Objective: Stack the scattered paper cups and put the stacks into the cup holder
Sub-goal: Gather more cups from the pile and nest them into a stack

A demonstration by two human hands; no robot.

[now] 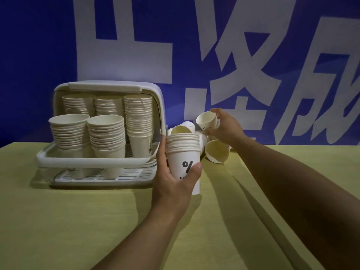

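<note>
Cups nested in a stack [184, 162] stand mid-table [78, 230], bare cloth open toward the near edge, our left hand [175, 180] curled round them, our right hand [224, 127] pinching one cup [206, 119] above the scattered cups [216, 151] beside the cup holder [101, 121] at the far edge.

Our left hand [176, 180] grips a short stack of white paper cups [184, 152] upright on the yellow-green counter [78, 221]. At two o'clock, our right hand [224, 127] pinches a single white paper cup [206, 120]. At nine o'clock stands the white plastic cup holder [101, 162], holding five stacks.
</note>
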